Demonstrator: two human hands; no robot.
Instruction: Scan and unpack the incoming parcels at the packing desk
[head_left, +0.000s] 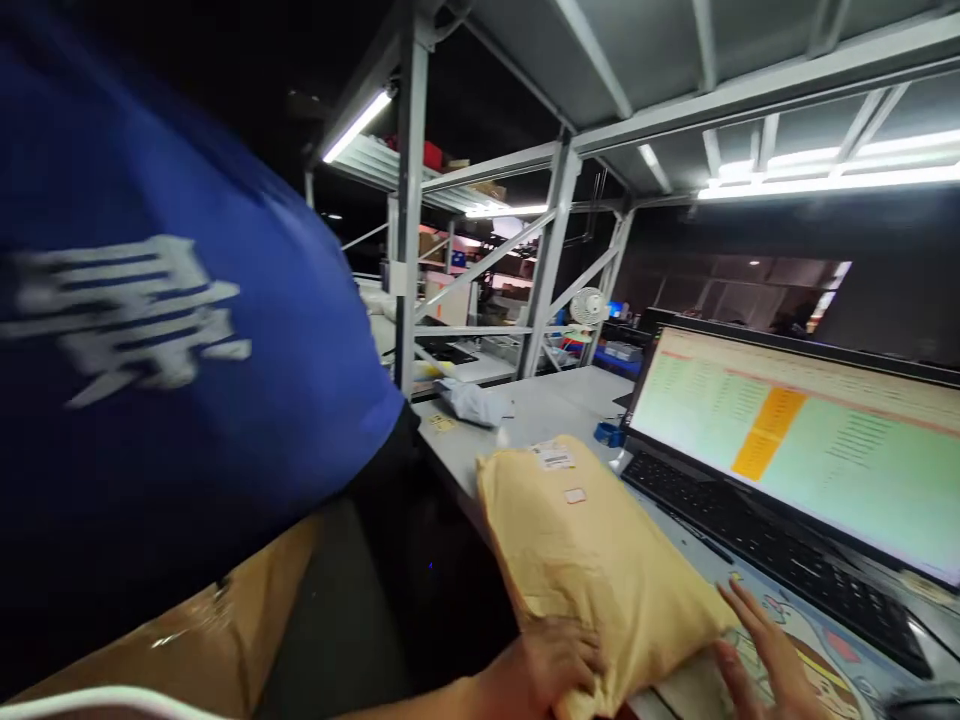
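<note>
A padded yellow parcel [592, 540] lies on the table, its far end bearing a white barcode label and a smaller label. My left hand [551, 655] has its fingers curled over the parcel's near edge, gripping it. Beside the parcel's near right corner is my right hand [772, 655], fingers spread apart, over a desk mat [817, 650] with a cartoon print. Whether its fingertips touch the parcel I cannot tell.
A monitor [810, 430] and black keyboard [772, 550] stand at right. Blue fabric with white lettering [195, 330] fills the left, above a cardboard box [255, 610]. Farther back are a plastic bag [472, 402], blue tape roll [609, 434] and metal frame post [409, 200].
</note>
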